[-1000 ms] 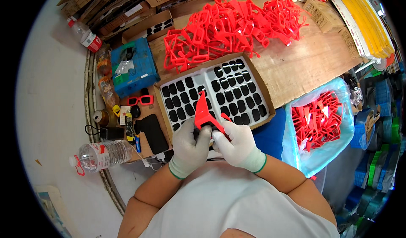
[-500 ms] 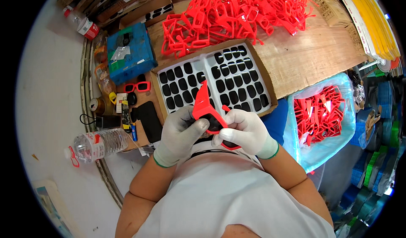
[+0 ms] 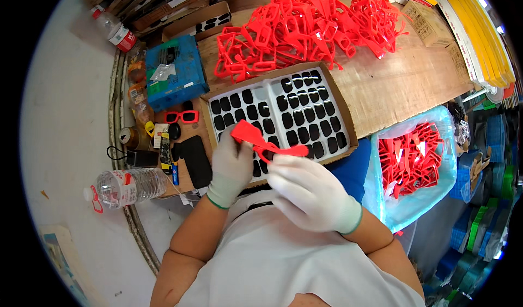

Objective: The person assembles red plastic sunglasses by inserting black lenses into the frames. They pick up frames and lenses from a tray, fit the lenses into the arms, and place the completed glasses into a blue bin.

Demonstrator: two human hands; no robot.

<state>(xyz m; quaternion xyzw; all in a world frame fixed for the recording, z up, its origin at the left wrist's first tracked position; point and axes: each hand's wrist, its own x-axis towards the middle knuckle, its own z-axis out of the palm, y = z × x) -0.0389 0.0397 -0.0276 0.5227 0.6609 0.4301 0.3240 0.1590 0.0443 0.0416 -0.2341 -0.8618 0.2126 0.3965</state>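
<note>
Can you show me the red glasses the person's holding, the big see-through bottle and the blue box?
Red glasses point(image 3: 249, 133): head view, on the wide side arm.
Big see-through bottle point(image 3: 128, 189): head view, on the label around its body.
Blue box point(image 3: 185, 70): head view, on its upper face.

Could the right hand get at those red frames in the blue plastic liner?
Probably, yes. The red frames lie uncovered in the open blue liner, right of the right hand, with only the liner's rim apparently between them.
</note>
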